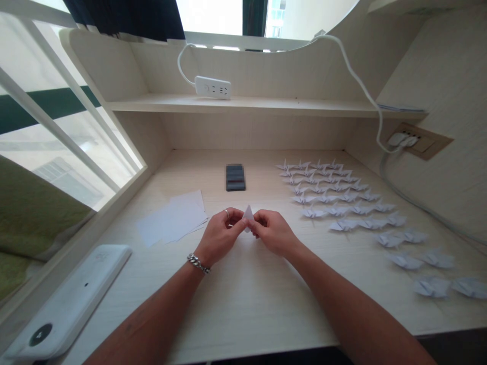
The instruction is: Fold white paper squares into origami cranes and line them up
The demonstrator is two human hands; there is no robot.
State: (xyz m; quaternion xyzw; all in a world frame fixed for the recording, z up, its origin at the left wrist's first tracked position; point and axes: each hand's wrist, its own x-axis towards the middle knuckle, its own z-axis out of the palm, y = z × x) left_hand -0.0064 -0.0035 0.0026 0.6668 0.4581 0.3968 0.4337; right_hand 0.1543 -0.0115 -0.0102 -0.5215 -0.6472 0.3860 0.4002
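Note:
Between my two hands, above the middle of the desk, is a small folded piece of white paper (248,213) with its pointed tip upward. My left hand (224,230), with a ring and a chain bracelet, pinches its left side. The fingers of my right hand (273,230) are closed on its right side. Part of the folded paper is hidden behind my fingertips. Loose white paper sheets (173,218) lie overlapping to the left of my left hand. Rows of folded paper cranes (335,197) stand on the right side of the desk.
A dark, blurred rectangular object (235,177) lies beyond my hands. At the left edge is a long white device (72,301). A power strip (213,87) rests on the shelf (258,105), and a white cable (357,76) hangs to the wall socket (424,144).

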